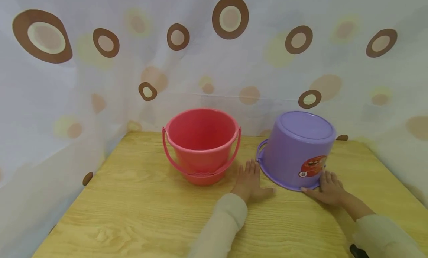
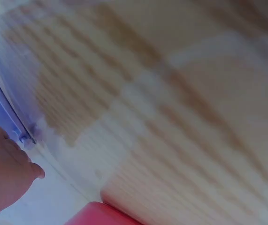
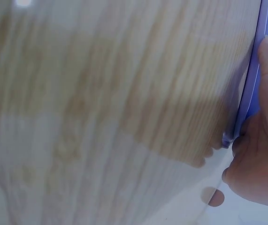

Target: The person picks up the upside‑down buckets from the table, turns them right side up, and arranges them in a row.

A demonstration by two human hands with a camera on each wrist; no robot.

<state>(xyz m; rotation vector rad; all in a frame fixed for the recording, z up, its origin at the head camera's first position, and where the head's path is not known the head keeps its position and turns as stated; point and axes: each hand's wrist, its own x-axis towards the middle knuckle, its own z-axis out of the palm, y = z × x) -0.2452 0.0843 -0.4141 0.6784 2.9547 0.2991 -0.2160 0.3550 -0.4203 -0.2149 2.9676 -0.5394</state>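
A purple bucket (image 1: 297,150) stands upside down on the right side of the table, its rim downward and a red label facing me. My right hand (image 1: 331,189) touches the front right of its rim, the thumb along the edge; the right wrist view shows the thumb against the purple rim (image 3: 253,70). To the left of that bucket, my left hand (image 1: 249,181) lies with fingers extended and thumb spread, close to the handle hinge. A red bucket (image 1: 204,157) stands upright to the left, its opening up and its handle hanging at the front.
Both buckets stand on a wood-grain table (image 1: 133,213). A pale curtain (image 1: 200,64) with brown ring patterns hangs behind and at the sides. A small black object (image 1: 358,251) is by the right sleeve.
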